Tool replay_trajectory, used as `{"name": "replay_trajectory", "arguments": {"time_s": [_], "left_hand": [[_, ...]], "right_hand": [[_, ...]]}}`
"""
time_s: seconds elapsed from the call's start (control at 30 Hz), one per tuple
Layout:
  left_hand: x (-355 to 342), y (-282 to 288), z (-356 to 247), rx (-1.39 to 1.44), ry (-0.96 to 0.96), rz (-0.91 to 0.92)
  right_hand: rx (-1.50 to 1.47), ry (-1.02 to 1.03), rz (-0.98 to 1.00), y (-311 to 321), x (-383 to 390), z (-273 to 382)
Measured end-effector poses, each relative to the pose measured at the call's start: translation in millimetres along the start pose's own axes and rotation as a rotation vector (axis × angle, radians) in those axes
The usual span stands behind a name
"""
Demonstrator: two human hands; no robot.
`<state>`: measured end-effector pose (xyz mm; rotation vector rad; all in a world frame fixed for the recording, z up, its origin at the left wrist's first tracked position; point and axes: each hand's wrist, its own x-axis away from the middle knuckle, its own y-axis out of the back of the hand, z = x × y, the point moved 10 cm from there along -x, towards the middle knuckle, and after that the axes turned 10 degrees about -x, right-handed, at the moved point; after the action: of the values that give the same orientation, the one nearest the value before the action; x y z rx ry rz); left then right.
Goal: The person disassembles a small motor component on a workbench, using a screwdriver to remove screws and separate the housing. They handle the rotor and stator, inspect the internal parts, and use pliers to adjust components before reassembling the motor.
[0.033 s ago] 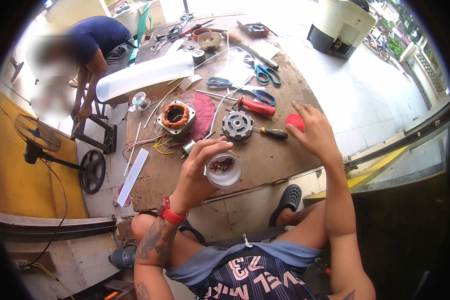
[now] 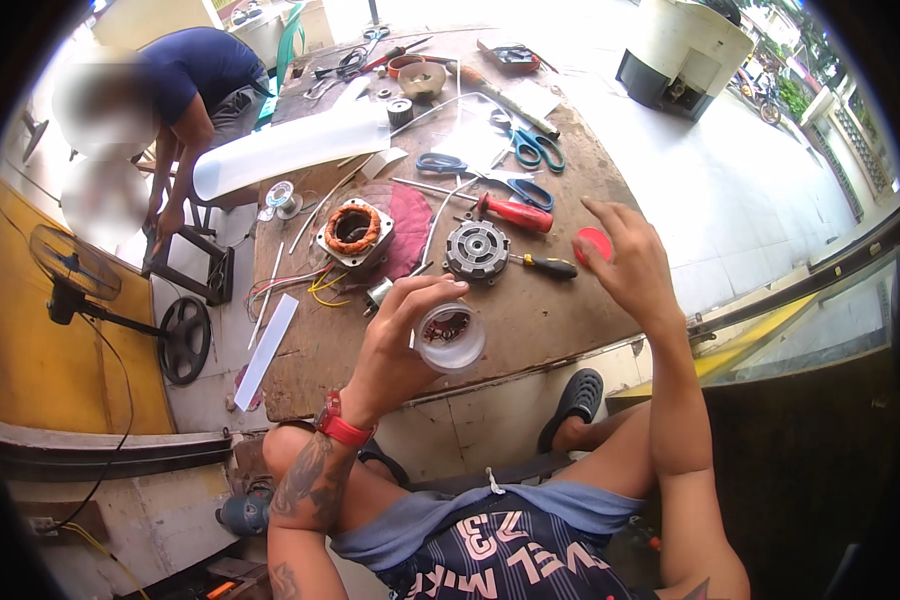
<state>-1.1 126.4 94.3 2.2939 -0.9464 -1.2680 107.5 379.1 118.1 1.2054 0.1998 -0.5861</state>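
My left hand point(image 2: 390, 345) is wrapped round a small clear plastic jar point(image 2: 457, 352), tilted so its mouth shows. Small dark reddish bits lie inside it; their kind is too small to tell. Out to the right, my right hand point(image 2: 630, 265) grips a round red lid point(image 2: 594, 244) near the table's right edge, apart from the jar. Between the hands, a little farther off, lie a grey metal motor end cover point(image 2: 477, 250) and a screwdriver with a black and yellow handle point(image 2: 548, 265). A motor stator with orange-wrapped windings point(image 2: 353, 229) rests beyond my left hand, yellow and red wires trailing from it.
The wooden table point(image 2: 530, 330) also bears a red-handled screwdriver point(image 2: 515, 213), blue-handled scissors point(image 2: 537, 150), a pink cloth point(image 2: 410, 230), a solder spool point(image 2: 283, 200) and a rolled white sheet point(image 2: 290, 155). At the far left another person point(image 2: 195, 85) bends over near a fan point(image 2: 75, 275).
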Motion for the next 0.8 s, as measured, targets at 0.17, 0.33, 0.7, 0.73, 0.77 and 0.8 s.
{"name": "replay_trajectory", "arguments": {"time_s": [0.17,0.33,0.7,0.73,0.77,0.8], "left_hand": [[-0.3,-5.7,8.5,-0.040,0.069,-0.001],[1.7,-18.7,14.3,-0.018,0.121,0.066],[14.3,-55.3,8.6,0.066,0.157,0.274],[14.3,-55.4,8.3,0.071,0.155,0.278],[14.1,-55.4,8.0,0.075,0.153,0.283],[13.7,-54.9,8.0,0.079,0.152,0.285]], "right_hand": [[-0.322,0.574,0.077,9.5,39.2,147.9],[-0.024,0.500,0.324,-42.1,48.6,171.1],[0.040,0.296,0.683,-90.7,76.4,140.5],[0.034,0.283,0.686,-90.9,76.4,138.6],[0.026,0.293,0.700,-91.6,76.9,138.4],[0.022,0.305,0.709,-91.5,76.6,138.4]]}}
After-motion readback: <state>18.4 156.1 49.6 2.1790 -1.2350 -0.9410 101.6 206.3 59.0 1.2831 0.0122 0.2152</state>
